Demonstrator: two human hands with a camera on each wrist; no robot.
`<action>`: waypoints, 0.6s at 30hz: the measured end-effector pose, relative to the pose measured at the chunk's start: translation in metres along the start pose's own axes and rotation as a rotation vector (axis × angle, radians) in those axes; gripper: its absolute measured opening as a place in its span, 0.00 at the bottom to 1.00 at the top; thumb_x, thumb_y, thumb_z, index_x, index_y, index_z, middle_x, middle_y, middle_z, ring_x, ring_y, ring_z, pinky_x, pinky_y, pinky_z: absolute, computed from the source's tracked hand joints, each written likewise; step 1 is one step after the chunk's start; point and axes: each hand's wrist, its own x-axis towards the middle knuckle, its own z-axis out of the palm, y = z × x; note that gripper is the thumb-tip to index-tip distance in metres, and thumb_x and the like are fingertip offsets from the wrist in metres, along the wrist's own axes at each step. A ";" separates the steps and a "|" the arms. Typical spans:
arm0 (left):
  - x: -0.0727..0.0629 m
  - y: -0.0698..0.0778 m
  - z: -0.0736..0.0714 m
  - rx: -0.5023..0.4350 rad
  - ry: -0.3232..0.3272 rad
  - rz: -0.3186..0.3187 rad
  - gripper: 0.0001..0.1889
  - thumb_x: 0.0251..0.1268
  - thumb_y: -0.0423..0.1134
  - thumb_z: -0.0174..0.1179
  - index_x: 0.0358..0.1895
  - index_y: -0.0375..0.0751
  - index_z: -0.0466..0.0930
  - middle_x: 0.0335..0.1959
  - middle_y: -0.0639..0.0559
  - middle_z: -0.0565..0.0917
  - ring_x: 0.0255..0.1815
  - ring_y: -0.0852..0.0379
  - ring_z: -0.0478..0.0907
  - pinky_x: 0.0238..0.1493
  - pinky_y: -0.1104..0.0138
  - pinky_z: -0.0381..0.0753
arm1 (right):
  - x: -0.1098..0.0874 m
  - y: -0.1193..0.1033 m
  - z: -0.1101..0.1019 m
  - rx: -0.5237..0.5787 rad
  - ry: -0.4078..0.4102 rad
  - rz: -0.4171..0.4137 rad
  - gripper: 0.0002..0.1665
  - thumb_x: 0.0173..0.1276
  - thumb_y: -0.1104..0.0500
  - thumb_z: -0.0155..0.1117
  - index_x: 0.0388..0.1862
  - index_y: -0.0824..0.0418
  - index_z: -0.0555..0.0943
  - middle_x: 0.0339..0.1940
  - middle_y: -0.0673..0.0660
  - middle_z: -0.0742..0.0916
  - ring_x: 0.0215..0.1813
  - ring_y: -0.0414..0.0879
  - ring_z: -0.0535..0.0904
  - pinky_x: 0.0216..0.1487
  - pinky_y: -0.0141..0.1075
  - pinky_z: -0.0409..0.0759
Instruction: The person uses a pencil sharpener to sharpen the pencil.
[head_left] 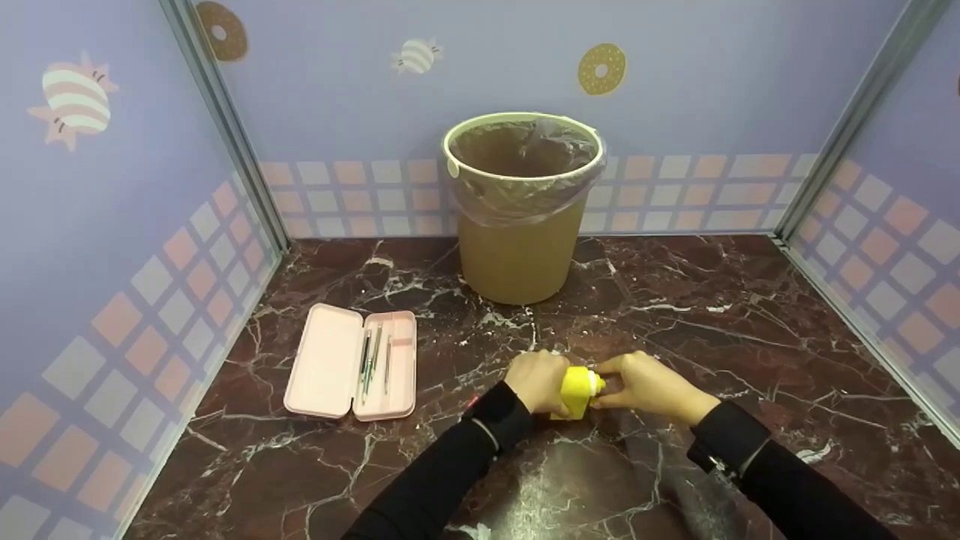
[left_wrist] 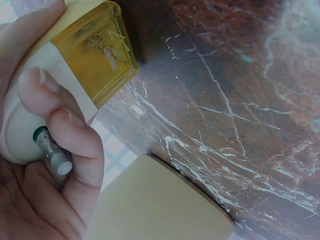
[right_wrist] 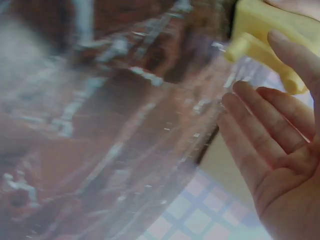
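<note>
A yellow pencil sharpener (head_left: pixel 576 388) with a hand crank lies low over the dark marbled table, between the two hands. My left hand (head_left: pixel 537 381) grips its body from the left. In the left wrist view, a pencil (left_wrist: pixel 53 152) sticks out of the sharpener's pale front between the curled fingers; its metal band and white end show. A see-through yellow drawer (left_wrist: pixel 102 57) forms one side of the sharpener. My right hand (head_left: pixel 651 384) is at the crank (right_wrist: pixel 265 57), its thumb touching the crank arm and the other fingers nearly straight beside it.
An open pink pencil case (head_left: pixel 325 364) with several slim pencils (head_left: pixel 369 364) lies to the left. Behind the hands stands a tan waste bin (head_left: pixel 517 259) lined with a clear bag. Patterned panels (head_left: pixel 337 97) enclose the table at the back and sides.
</note>
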 end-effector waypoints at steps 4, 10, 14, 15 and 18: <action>0.001 0.000 0.000 0.001 0.004 0.002 0.24 0.34 0.54 0.83 0.34 0.46 0.85 0.31 0.52 0.90 0.30 0.53 0.86 0.30 0.59 0.83 | 0.005 -0.010 -0.007 -0.038 0.008 -0.006 0.33 0.55 0.54 0.80 0.58 0.67 0.84 0.42 0.59 0.93 0.29 0.37 0.81 0.34 0.31 0.80; 0.000 0.002 0.003 0.039 0.018 -0.011 0.26 0.32 0.58 0.83 0.35 0.48 0.86 0.31 0.54 0.90 0.31 0.53 0.87 0.29 0.60 0.84 | 0.012 -0.025 -0.005 -0.100 0.055 -0.102 0.27 0.56 0.57 0.79 0.53 0.67 0.86 0.44 0.60 0.93 0.39 0.47 0.89 0.41 0.38 0.86; -0.002 0.003 0.003 0.052 0.023 -0.020 0.29 0.32 0.61 0.83 0.37 0.48 0.85 0.32 0.53 0.90 0.33 0.53 0.88 0.30 0.60 0.84 | 0.015 -0.030 -0.003 -0.131 0.061 -0.134 0.19 0.56 0.59 0.79 0.46 0.63 0.88 0.36 0.54 0.92 0.31 0.39 0.83 0.34 0.31 0.80; -0.003 0.003 0.003 0.050 0.024 -0.020 0.30 0.32 0.61 0.83 0.39 0.48 0.85 0.33 0.53 0.90 0.33 0.53 0.88 0.30 0.60 0.85 | 0.016 -0.031 -0.003 -0.139 0.064 -0.136 0.18 0.56 0.59 0.80 0.45 0.62 0.88 0.35 0.53 0.92 0.31 0.37 0.81 0.33 0.30 0.79; -0.006 0.002 0.003 0.012 0.026 -0.022 0.37 0.33 0.63 0.82 0.48 0.47 0.82 0.38 0.52 0.91 0.37 0.52 0.89 0.34 0.59 0.86 | 0.018 -0.032 -0.003 -0.161 0.065 -0.147 0.13 0.55 0.60 0.79 0.40 0.59 0.88 0.31 0.51 0.91 0.28 0.35 0.78 0.32 0.30 0.78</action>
